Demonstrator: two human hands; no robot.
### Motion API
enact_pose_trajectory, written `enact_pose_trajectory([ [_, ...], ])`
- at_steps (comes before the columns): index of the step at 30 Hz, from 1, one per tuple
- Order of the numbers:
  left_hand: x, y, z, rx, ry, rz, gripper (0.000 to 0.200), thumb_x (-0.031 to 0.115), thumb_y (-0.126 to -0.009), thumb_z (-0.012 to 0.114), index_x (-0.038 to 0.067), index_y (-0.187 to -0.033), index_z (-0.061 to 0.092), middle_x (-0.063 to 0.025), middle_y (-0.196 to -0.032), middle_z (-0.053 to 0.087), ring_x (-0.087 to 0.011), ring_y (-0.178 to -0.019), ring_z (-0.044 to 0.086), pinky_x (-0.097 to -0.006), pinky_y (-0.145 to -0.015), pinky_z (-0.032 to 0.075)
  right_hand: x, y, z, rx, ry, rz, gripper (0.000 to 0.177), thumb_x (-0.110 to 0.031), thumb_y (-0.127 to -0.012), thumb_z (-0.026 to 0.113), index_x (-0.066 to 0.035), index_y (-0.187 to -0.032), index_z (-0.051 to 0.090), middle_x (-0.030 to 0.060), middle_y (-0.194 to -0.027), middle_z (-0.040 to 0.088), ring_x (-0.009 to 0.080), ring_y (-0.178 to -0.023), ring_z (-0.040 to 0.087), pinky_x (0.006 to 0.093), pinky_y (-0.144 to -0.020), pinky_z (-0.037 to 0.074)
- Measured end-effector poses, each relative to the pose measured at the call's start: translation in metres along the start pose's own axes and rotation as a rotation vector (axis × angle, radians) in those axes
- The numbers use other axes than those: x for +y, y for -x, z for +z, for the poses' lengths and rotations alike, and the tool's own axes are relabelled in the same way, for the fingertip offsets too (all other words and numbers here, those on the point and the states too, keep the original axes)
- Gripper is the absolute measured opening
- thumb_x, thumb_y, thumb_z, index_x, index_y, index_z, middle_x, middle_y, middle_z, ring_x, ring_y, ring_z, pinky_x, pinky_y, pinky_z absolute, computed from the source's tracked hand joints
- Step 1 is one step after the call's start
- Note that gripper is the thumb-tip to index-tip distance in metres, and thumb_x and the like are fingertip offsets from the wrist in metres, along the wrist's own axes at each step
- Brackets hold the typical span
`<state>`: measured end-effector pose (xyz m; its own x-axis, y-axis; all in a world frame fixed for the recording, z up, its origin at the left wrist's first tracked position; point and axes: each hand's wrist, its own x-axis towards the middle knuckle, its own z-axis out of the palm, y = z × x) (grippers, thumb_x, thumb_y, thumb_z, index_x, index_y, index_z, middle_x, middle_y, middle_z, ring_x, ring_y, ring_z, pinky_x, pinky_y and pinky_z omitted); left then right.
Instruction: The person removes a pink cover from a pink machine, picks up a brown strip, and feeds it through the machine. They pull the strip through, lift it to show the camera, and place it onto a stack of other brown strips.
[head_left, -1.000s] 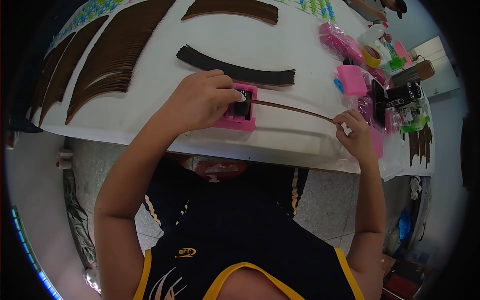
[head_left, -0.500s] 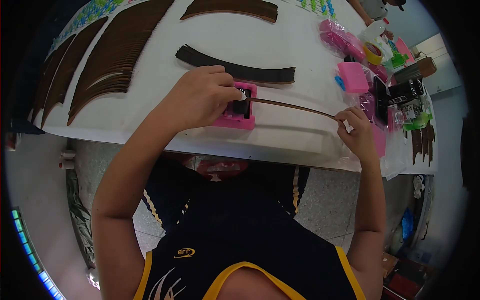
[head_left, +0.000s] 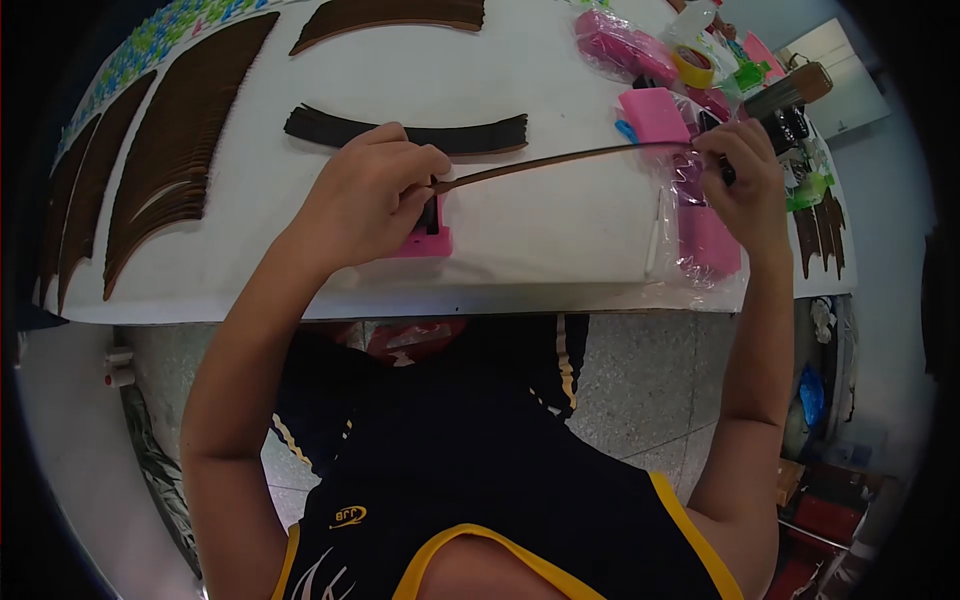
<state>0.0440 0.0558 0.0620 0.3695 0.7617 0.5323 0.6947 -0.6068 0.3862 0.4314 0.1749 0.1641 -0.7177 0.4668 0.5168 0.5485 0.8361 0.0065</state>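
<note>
A thin brown strip (head_left: 560, 158) stretches between my two hands above the white table. My left hand (head_left: 385, 195) pinches its left end, just over a pink holder (head_left: 432, 243) with a dark inside, which the hand partly hides. My right hand (head_left: 742, 175) grips the other end, raised above the plastic-wrapped pink items. Behind the strip lies a curved stack of dark strips (head_left: 400, 131), with its left part fanned out slightly.
More brown strip stacks lie at the far left (head_left: 185, 140) and at the back (head_left: 390, 14). On the right are a pink block (head_left: 655, 115), yellow tape (head_left: 693, 66), a brush (head_left: 790, 90) and plastic bags. The table's front edge (head_left: 400, 308) is near my body.
My right hand has risen and moved away from my body, so the strip now slopes up to the right. The view has shifted, and the table things appear further left.
</note>
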Motion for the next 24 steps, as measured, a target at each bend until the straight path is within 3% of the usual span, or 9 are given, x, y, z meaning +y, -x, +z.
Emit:
enact_pose_trajectory([
  [2, 0.003, -0.003, 0.002, -0.027, 0.057, -0.140, 0.025, -0.005, -0.078, 0.073, 0.006, -0.101, 0.068, -0.0053, -0.080, 0.070, -0.0264, -0.085, 0.064, -0.0388, -0.074, 0.055, 0.002, -0.017, -0.015, 0.025, 0.045, -0.046, 0.019, 0.006, -0.078, 0.069, -0.001, -0.096, 0.070, 0.0089, -0.092, 0.068, 0.0274, -0.093, 0.063, 0.0380, -0.081, 0.054],
  [4, 0.003, -0.007, 0.008, -0.008, 0.090, -0.128, 0.026, -0.006, -0.078, 0.072, 0.005, -0.102, 0.067, -0.0053, -0.081, 0.070, -0.0264, -0.086, 0.064, -0.0387, -0.074, 0.055, 0.004, -0.033, -0.027, 0.050, 0.113, -0.139, 0.018, 0.003, -0.084, 0.067, -0.001, -0.102, 0.066, 0.0058, -0.095, 0.065, 0.0205, -0.099, 0.063, 0.0349, -0.087, 0.053],
  [9, 0.011, -0.017, 0.016, 0.001, 0.136, -0.113, 0.025, -0.005, -0.082, 0.073, 0.005, -0.104, 0.065, -0.0057, -0.079, 0.070, -0.0241, -0.085, 0.066, -0.0378, -0.075, 0.055, 0.013, -0.070, -0.049, -0.050, 0.074, -0.191, 0.021, 0.007, -0.090, 0.063, -0.001, -0.109, 0.069, 0.0063, -0.103, 0.069, 0.0180, -0.094, 0.063, 0.0355, -0.084, 0.053],
  [11, 0.018, -0.020, 0.006, -0.041, 0.505, -0.379, 0.018, -0.002, -0.088, 0.072, 0.003, -0.103, 0.065, -0.0054, -0.078, 0.069, -0.0190, -0.082, 0.065, -0.0354, -0.073, 0.053, 0.028, -0.070, -0.049, -0.022, 0.075, -0.194, 0.021, 0.007, -0.093, 0.061, 0.000, -0.111, 0.068, 0.0049, -0.104, 0.067, 0.0156, -0.094, 0.062, 0.0353, -0.085, 0.053],
  [12, 0.014, -0.021, -0.001, -0.029, 0.487, -0.388, 0.018, -0.002, -0.088, 0.072, 0.003, -0.103, 0.065, -0.0054, -0.078, 0.069, -0.0190, -0.082, 0.065, -0.0354, -0.073, 0.053, 0.037, -0.066, -0.048, -0.061, -0.128, -0.060, 0.018, 0.005, -0.094, 0.060, -0.001, -0.110, 0.066, 0.0035, -0.104, 0.063, 0.0134, -0.095, 0.060, 0.0331, -0.087, 0.051],
  [14, -0.001, -0.023, -0.021, -0.229, 1.093, -0.487, 0.012, -0.001, -0.091, 0.069, 0.003, -0.102, 0.066, -0.0046, -0.083, 0.070, -0.0144, -0.079, 0.064, -0.0317, -0.072, 0.051, 0.054, -0.063, -0.043, -0.092, -0.352, 0.038, 0.015, 0.004, -0.095, 0.058, -0.001, -0.108, 0.064, 0.0020, -0.104, 0.060, 0.0112, -0.096, 0.058, 0.0310, -0.088, 0.050],
  [16, -0.013, -0.020, -0.033, -0.177, 1.205, -0.500, 0.012, -0.001, -0.091, 0.068, 0.004, -0.101, 0.066, -0.0041, -0.084, 0.070, -0.0133, -0.078, 0.063, -0.0297, -0.072, 0.050, 0.066, -0.056, -0.034, -0.324, -0.611, 0.315, 0.014, -0.002, -0.089, 0.057, -0.005, -0.103, 0.055, 0.0003, -0.098, 0.051, 0.0090, -0.094, 0.052, 0.0251, -0.086, 0.043],
  [20, -0.033, -0.011, -0.047, -0.094, 1.534, -0.532, 0.013, -0.001, -0.089, 0.067, 0.005, -0.100, 0.068, -0.0036, -0.087, 0.069, -0.0108, -0.076, 0.062, -0.0254, -0.071, 0.048, 0.072, -0.032, 0.012, -0.347, -0.939, 0.325, 0.009, -0.002, -0.081, 0.052, -0.007, -0.088, 0.049, 0.0003, -0.090, 0.046, 0.0120, -0.083, 0.044, 0.0247, -0.078, 0.036],
  [24, -0.041, -0.002, -0.054, 0.021, 1.625, -0.571, 0.012, 0.000, -0.090, 0.065, 0.005, -0.101, 0.068, -0.0040, -0.088, 0.069, -0.0103, -0.075, 0.061, -0.0251, -0.070, 0.047, 0.055, -0.013, 0.048, -0.356, -1.408, 0.483, 0.011, -0.013, -0.080, 0.058, -0.007, -0.087, 0.052, 0.0032, -0.088, 0.048, 0.0162, -0.083, 0.043, 0.0285, -0.074, 0.036],
])
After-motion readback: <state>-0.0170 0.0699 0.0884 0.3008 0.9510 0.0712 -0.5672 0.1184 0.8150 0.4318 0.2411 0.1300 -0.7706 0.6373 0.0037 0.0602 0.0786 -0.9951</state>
